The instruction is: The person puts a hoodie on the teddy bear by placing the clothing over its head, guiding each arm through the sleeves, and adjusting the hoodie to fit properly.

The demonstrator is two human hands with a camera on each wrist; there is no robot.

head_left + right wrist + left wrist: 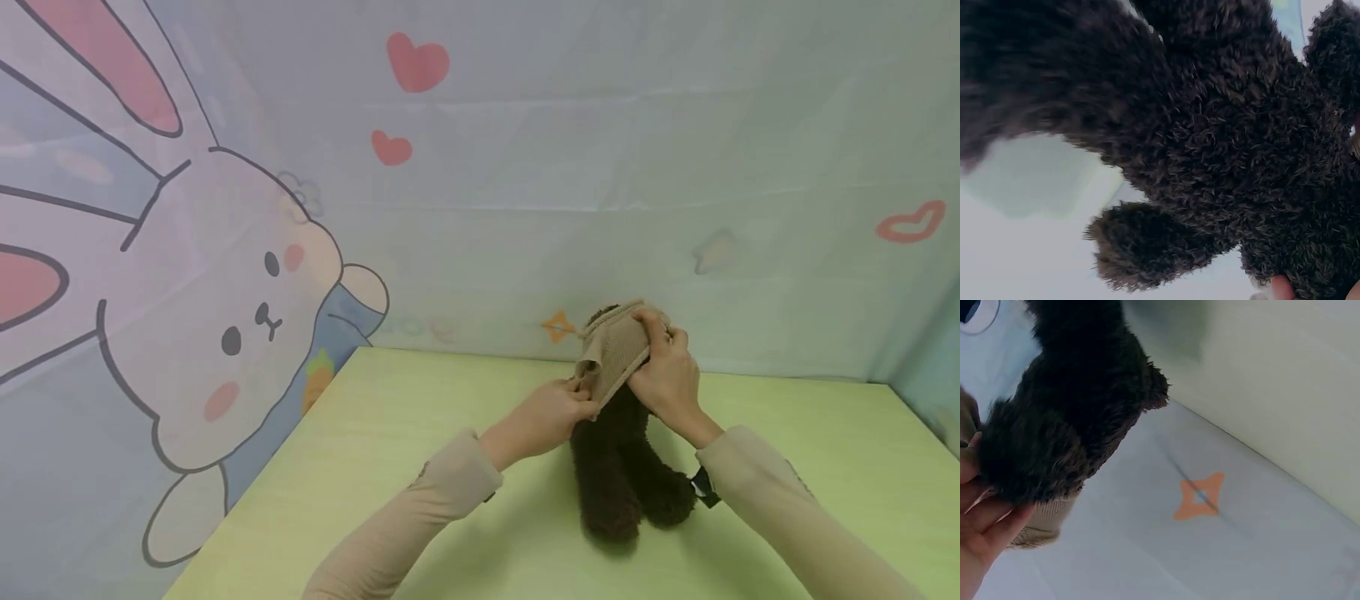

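Note:
A dark brown plush toy (607, 483) sits upright on the table, its legs toward me. Over its head lies a beige knit garment (618, 354), hiding most of the head. My left hand (546, 418) pinches the garment's lower left edge, near a small rolled opening. At the upper right, my right hand (670, 379) grips the cloth from the side, thumb underneath. The left wrist view shows the toy's fur (1079, 394) touching the left fingers (997, 528). Fur (1210, 137) fills most of the right wrist view, with one fingertip (1282, 289) at the bottom.
The pale green table (450, 467) ends behind the toy at a fabric backdrop (525, 208) printed with a large rabbit (247, 325) and hearts. A small black device (703, 487) on the right wrist is beside the toy's foot.

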